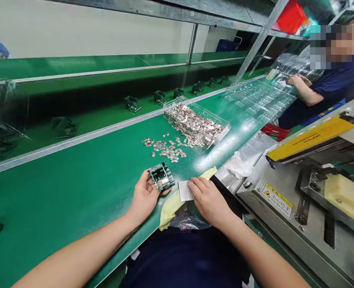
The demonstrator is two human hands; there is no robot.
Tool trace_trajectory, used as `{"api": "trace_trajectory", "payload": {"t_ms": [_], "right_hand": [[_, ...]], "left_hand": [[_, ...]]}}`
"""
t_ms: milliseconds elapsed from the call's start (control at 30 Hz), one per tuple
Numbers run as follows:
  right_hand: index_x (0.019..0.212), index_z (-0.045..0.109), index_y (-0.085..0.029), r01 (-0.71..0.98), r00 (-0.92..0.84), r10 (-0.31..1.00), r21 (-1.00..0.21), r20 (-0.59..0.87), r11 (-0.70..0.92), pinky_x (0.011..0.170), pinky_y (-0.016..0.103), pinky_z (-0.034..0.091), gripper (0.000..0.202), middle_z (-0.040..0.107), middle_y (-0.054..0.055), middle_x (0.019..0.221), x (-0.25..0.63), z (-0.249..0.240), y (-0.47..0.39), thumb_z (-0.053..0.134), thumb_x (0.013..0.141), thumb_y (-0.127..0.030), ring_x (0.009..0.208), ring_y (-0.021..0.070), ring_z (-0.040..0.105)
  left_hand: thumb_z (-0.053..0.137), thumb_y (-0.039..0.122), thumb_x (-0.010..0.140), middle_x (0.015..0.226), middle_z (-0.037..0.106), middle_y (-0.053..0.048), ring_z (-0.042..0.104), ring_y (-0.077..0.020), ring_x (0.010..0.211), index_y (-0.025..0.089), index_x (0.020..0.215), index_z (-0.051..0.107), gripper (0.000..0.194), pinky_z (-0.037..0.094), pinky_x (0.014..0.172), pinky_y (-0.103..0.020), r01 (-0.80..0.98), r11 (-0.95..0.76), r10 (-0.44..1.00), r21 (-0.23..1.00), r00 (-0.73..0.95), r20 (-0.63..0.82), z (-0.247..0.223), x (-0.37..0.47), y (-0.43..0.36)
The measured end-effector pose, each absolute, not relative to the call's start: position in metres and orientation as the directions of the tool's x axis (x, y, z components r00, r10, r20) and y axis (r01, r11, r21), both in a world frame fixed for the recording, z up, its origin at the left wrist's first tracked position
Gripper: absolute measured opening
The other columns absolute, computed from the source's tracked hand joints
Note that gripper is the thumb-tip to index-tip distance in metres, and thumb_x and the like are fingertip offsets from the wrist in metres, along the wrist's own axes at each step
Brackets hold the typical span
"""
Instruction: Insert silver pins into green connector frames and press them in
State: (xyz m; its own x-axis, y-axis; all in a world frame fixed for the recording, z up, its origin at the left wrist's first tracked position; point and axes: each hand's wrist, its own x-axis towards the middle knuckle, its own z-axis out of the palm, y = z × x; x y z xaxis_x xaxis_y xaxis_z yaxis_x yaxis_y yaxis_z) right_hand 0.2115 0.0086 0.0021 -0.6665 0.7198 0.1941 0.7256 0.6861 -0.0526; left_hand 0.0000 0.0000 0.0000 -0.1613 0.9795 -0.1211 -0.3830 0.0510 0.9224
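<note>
My left hand (143, 200) is closed around a dark green, open square plastic housing (162, 177), tilted so that its hollow inside shows. Just to the right, my right hand (209, 200) grips a flat silver ribbed metal piece (185, 191) by its right side, over the table edge. A small gap separates this piece from the housing. Beyond both hands, small shiny metal parts (169, 151) lie scattered on the green table (105, 176). Many more fill a clear tray (221, 136) behind them. Yellow tape (171, 206) and a clear plastic bag (190, 218) are at the table edge below my hands.
Several dark housings (131, 103) stand along a green belt (105, 116) behind a metal rail. A machine (255, 192) with a yellow bar (311, 138) stands close on my right. A co-worker (323, 88) is at the far right near stacked clear trays (257, 96).
</note>
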Motion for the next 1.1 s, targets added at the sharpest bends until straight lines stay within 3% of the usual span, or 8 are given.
{"api": "trace_trajectory", "payload": {"t_ms": [100, 200, 333, 433, 533, 800, 1000, 1100], "right_hand": [[0.113, 0.065, -0.009, 0.681, -0.635, 0.700, -0.190, 0.328, 0.707, 0.089, 0.047, 0.055, 0.032, 0.067, 0.017, 0.112, 0.224, 0.006, 0.007, 0.044, 0.088, -0.005, 0.103, 0.0304, 0.063], [0.108, 0.067, -0.017, 0.646, -0.410, 0.835, -0.530, 0.366, 0.550, 0.082, 0.039, 0.057, 0.024, 0.071, 0.010, 0.102, 0.227, 0.011, 0.005, 0.047, 0.094, -0.015, 0.092, 0.0243, 0.067], [0.098, 0.068, -0.020, 0.155, -0.051, 0.993, -0.981, 0.106, 0.113, 0.077, 0.035, 0.057, 0.017, 0.073, 0.006, 0.093, 0.210, 0.011, -0.003, 0.066, 0.086, -0.031, 0.084, 0.0225, 0.069], [0.093, 0.065, -0.019, -0.353, 0.114, 0.987, -0.933, -0.115, -0.068, 0.083, 0.037, 0.055, 0.027, 0.072, 0.006, 0.094, 0.190, 0.004, -0.012, 0.078, 0.074, -0.033, 0.091, 0.0237, 0.067], [0.090, 0.063, -0.019, -0.613, 0.192, 0.932, -0.779, -0.309, -0.132, 0.085, 0.040, 0.054, 0.036, 0.070, 0.007, 0.095, 0.176, -0.004, -0.026, 0.084, 0.064, -0.031, 0.097, 0.0263, 0.065], [0.092, 0.057, -0.021, -0.593, 0.319, 0.924, -0.805, -0.211, 0.021, 0.093, 0.034, 0.047, 0.025, 0.067, 0.003, 0.100, 0.153, -0.014, -0.047, 0.074, 0.076, -0.028, 0.099, 0.0193, 0.060], [0.085, 0.058, -0.019, -0.616, 0.185, 0.828, -0.719, -0.529, -0.321, 0.051, 0.020, 0.042, 0.032, 0.062, 0.001, 0.077, 0.172, -0.027, -0.044, 0.072, 0.068, -0.043, 0.069, 0.0134, 0.056], [0.080, 0.059, -0.015, -0.642, 0.084, 0.836, -0.671, -0.542, -0.370, 0.052, 0.020, 0.045, 0.042, 0.060, 0.001, 0.072, 0.177, -0.026, -0.046, 0.075, 0.062, -0.049, 0.063, 0.0114, 0.055]], "left_hand": [[0.082, 0.036, 0.062, 0.080, 0.064, 0.000, 0.068, -0.0158, 0.072, 0.017, 0.084, 0.049, 0.044, 0.061, 0.062, -0.028, -0.413, 0.080, 0.979, 0.907, -0.139, -0.149, 0.001, 0.002, 0.000], [0.083, 0.038, 0.062, 0.082, 0.066, -0.001, 0.069, -0.0166, 0.071, 0.017, 0.088, 0.050, 0.046, 0.061, 0.061, -0.027, -0.435, 0.086, 0.976, 0.896, -0.142, -0.162, 0.002, 0.002, 0.000], [0.084, 0.036, 0.063, 0.086, 0.068, -0.001, 0.069, -0.0146, 0.072, 0.017, 0.090, 0.052, 0.046, 0.060, 0.062, -0.023, -0.456, 0.058, 0.974, 0.888, -0.168, -0.149, 0.004, 0.000, -0.002], [0.086, 0.033, 0.062, 0.089, 0.069, 0.001, 0.069, -0.0138, 0.075, 0.018, 0.093, 0.055, 0.047, 0.061, 0.063, -0.023, -0.487, 0.084, 0.974, 0.870, -0.143, -0.174, 0.008, 0.001, -0.006], [0.089, 0.030, 0.058, 0.089, 0.069, 0.003, 0.068, -0.0120, 0.074, 0.019, 0.095, 0.058, 0.049, 0.062, 0.065, -0.024, -0.514, 0.143, 0.963, 0.846, -0.125, -0.239, 0.011, 0.008, -0.012], [0.087, 0.029, 0.061, 0.099, 0.069, 0.000, 0.070, -0.0175, 0.087, 0.020, 0.096, 0.056, 0.048, 0.061, 0.074, -0.028, -0.471, 0.323, 0.928, 0.821, -0.014, -0.373, 0.002, 0.040, -0.026], [0.087, 0.029, 0.061, 0.096, 0.067, 0.001, 0.067, -0.0151, 0.087, 0.020, 0.089, 0.053, 0.045, 0.060, 0.076, -0.029, -0.462, 0.278, 0.945, 0.842, -0.024, -0.325, -0.001, 0.065, -0.018], [0.085, 0.028, 0.063, 0.099, 0.065, 0.001, 0.066, -0.0132, 0.086, 0.021, 0.092, 0.054, 0.042, 0.059, 0.078, -0.029, -0.416, 0.218, 0.967, 0.883, -0.027, -0.252, -0.005, 0.072, -0.005]]}}
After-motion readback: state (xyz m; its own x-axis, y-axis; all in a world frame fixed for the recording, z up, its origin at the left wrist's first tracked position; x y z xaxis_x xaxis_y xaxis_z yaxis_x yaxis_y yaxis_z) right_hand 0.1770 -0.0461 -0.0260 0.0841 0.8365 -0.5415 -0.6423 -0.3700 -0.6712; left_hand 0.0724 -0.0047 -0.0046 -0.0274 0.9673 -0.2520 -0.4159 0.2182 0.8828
